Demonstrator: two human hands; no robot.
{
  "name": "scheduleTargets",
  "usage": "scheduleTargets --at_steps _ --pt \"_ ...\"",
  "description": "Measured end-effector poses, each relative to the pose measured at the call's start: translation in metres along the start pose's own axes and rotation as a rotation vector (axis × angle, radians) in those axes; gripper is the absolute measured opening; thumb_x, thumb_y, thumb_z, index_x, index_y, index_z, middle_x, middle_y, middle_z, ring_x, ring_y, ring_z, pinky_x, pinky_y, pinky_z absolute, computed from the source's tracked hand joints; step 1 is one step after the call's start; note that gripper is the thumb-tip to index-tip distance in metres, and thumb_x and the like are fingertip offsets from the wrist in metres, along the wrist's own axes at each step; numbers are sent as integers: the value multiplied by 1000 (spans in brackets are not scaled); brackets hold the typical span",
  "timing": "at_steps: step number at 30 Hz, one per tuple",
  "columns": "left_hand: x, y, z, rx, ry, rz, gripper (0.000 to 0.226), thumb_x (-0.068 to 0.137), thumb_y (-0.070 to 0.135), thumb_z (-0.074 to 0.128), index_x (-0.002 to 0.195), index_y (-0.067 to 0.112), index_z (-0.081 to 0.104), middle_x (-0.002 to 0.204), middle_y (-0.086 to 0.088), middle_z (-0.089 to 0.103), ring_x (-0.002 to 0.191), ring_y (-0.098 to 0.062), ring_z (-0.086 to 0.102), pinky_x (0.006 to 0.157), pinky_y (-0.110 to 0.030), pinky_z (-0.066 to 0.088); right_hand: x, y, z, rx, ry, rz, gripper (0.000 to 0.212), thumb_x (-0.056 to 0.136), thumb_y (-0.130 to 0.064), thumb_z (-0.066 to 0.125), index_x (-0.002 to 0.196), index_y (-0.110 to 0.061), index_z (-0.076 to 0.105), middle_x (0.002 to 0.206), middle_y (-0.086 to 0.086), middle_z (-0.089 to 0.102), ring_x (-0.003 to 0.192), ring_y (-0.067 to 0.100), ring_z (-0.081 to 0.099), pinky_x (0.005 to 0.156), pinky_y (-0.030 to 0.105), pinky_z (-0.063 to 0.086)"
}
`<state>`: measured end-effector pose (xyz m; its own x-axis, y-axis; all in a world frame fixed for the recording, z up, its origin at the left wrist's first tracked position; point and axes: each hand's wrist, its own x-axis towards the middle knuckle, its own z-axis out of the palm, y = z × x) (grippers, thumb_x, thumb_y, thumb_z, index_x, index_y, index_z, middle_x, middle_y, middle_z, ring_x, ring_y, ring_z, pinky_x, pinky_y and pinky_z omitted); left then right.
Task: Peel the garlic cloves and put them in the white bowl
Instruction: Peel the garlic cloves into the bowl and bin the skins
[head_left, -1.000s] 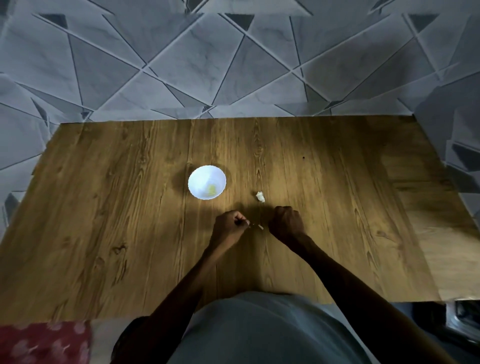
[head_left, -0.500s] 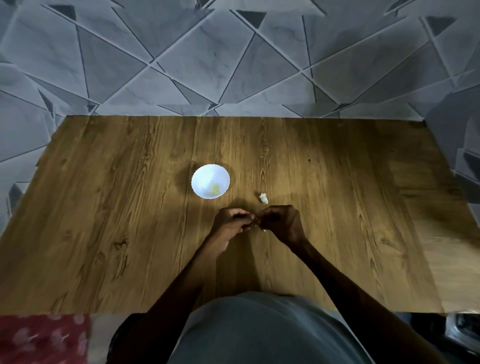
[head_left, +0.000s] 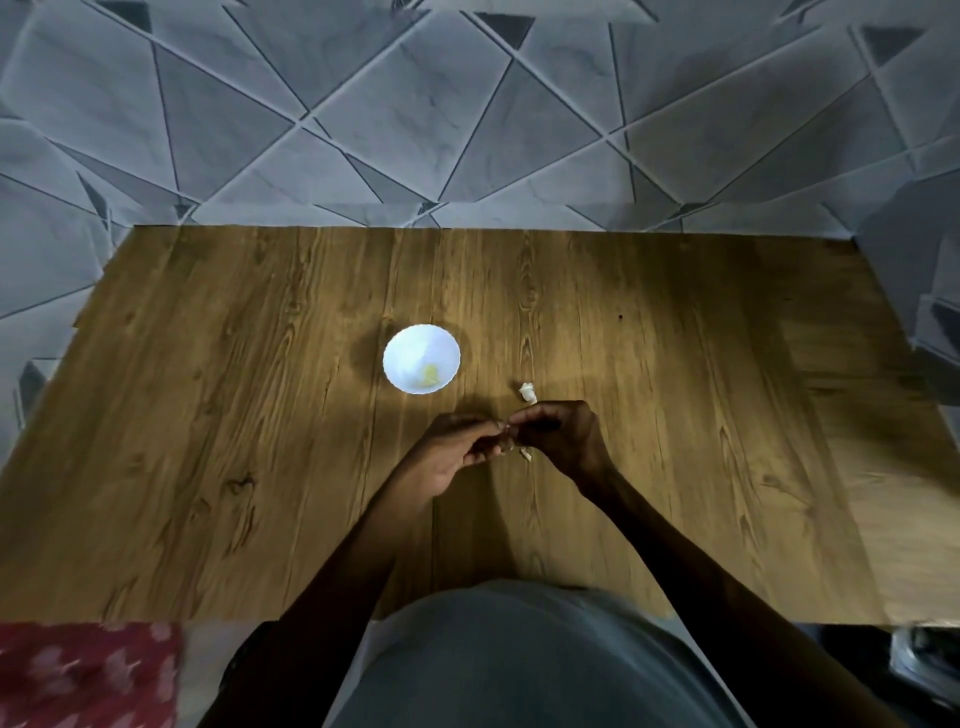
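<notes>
Just in front of the white bowl (head_left: 400, 345), on the side nearer to the person and a little to its right, the left hand (head_left: 457, 454) and the right hand (head_left: 563, 439) meet with their fingertips touching. Both hands have the fingers curled and pinch between them a small garlic clove (head_left: 506, 440). It is almost hidden by the fingers, so how much skin is on it cannot be told. A pale scrap of skin (head_left: 525, 453) shows just under the meeting fingertips; whether it hangs from the clove or lies on the table (head_left: 208, 415) is not clear. A white piece (head_left: 528, 392) lies on the table to the right of the bowl, near the right hand but apart from it; it may be another clove or only loose skin. Inside the bowl there is something yellowish, most likely a peeled clove (head_left: 430, 374). The step in hand seems to be the peeling of the held clove, with the task partly done. The next move probably calls for pulling off the skin with the fingertips; then one hand must carry the bare clove to the bowl and drop it in, without any skin.
</notes>
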<state>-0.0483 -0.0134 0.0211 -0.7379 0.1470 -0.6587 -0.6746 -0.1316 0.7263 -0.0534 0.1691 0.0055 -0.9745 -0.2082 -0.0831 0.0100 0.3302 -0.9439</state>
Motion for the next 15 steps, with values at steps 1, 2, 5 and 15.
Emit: scheduleTargets --at_steps 1,2,5,15 --pt "-1 0 0 11 -6 18 13 87 10 70 96 2 74 95 -18 73 76 -19 65 79 -29 50 0 -2 0 30 -2 23 11 83 -5 75 93 -8 76 86 3 76 78 16 74 76 38 62" --pt "-3 1 0 18 -14 35 9 87 10 69 92 5 75 92 -16 73 76 -18 65 79 -30 50 0 -3 -1 61 -5 39 10 84 -5 75 94 -6 76 86 5 76 79 18 74 77 40 61" --pt "-6 4 -1 27 -48 73 9 89 9 67 87 9 75 83 -11 73 68 -14 65 75 -27 50 0 -7 -2 161 -19 91 12 85 -5 74 96 -2 75 87 9 76 82 25 74 80 43 61" --pt "-12 12 -10 33 -148 126 10 89 10 66 89 13 76 83 -8 70 76 -13 62 73 -20 52 0 -24 -12 427 -155 175 23 83 6 68 106 6 70 97 23 73 91 33 71 84 38 59"
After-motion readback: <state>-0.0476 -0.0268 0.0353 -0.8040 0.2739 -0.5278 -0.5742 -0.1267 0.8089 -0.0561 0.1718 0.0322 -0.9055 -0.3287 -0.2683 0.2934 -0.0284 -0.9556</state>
